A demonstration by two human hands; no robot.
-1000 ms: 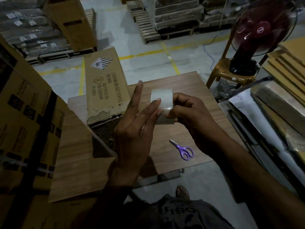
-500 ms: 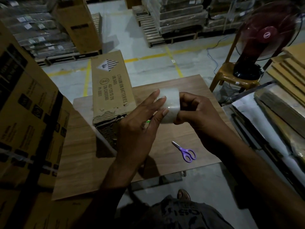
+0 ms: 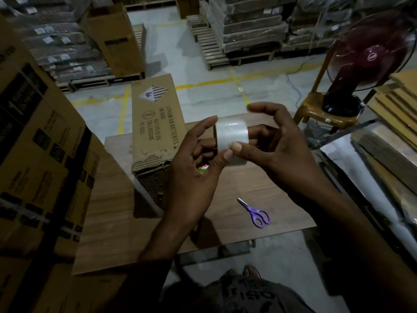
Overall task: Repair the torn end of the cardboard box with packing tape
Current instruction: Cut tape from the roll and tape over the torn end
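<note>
A long cardboard box (image 3: 155,123) printed "lithium ion batteries" lies on the wooden table (image 3: 225,199), its torn, frayed end (image 3: 151,163) facing me. Above the table and just right of that end, both hands hold a roll of clear packing tape (image 3: 232,136). My left hand (image 3: 194,172) grips the roll from the left, thumb tip on its face. My right hand (image 3: 277,154) holds it from the right, thumb pressed on the tape surface beside the left thumb, index finger raised above the roll.
Purple scissors (image 3: 257,214) lie on the table near its front right. Large printed cartons (image 3: 38,168) stand at my left. A maroon fan (image 3: 370,55) sits on a chair (image 3: 322,111) at right, next to stacked flat cardboard (image 3: 397,102). Loaded pallets (image 3: 243,35) line the back.
The roll has turned in my hands and my right index finger has lifted off it. Both thumbs now meet on the tape's face. The box and scissors have not moved.
</note>
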